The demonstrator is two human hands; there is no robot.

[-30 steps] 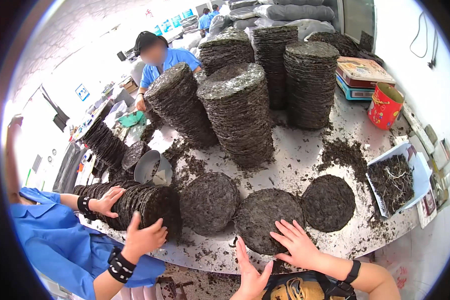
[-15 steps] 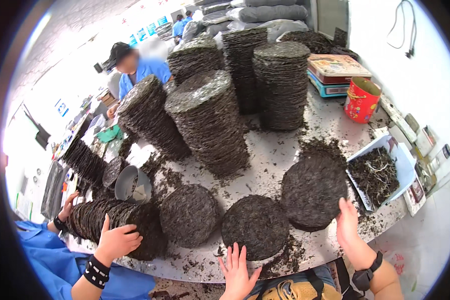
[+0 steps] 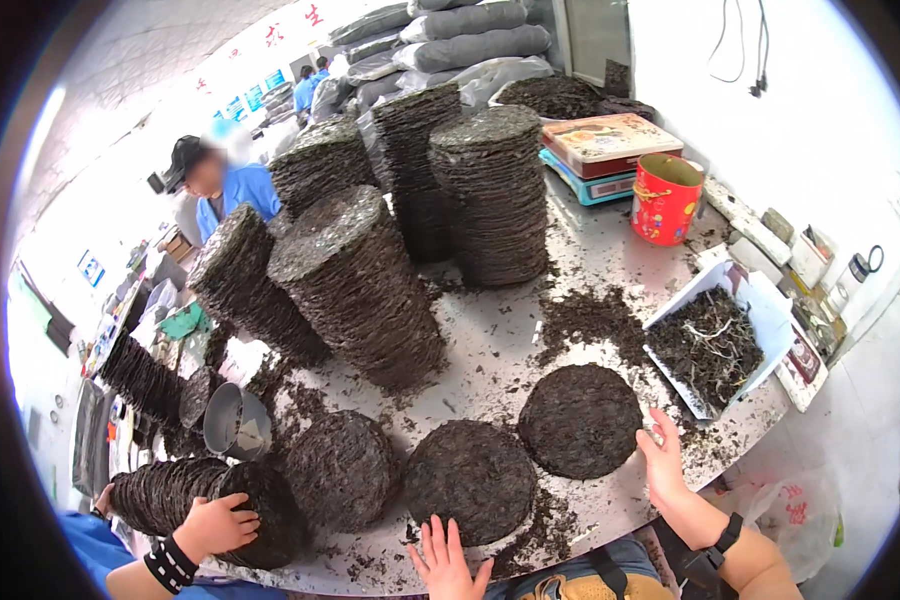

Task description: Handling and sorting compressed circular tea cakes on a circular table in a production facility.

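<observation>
A: How is the left hand placed?
B: The left hand (image 3: 448,565) is laid at the near edge of the middle disc (image 3: 470,482). Its fingers are spread, with the tips rested on the dark surface; nothing is pinched.

A: And the right hand?
B: The right hand (image 3: 667,465) is held at the right edge of the right disc (image 3: 582,420), its fingers slightly bent and parted from the thumb. Nothing is gripped; whether the rim is touched cannot be told.

A: Where are the discs situated?
B: They are laid flat on the near part of the pale table (image 3: 480,350). The right disc is set slightly farther off than the middle one, and to the left a left disc (image 3: 342,470) is seen.

A: What is shown around them?
B: At the near left, a lying stack (image 3: 160,492) is held under a co-worker's hand (image 3: 213,527). Beyond it a grey cup (image 3: 238,425) is tilted. Upright stacks (image 3: 360,300) are grouped on the far side. At the right, dark crumbs and pale strands are contained in a light-blue tray (image 3: 770,320); farther off, a red bucket (image 3: 667,205) is placed.
</observation>
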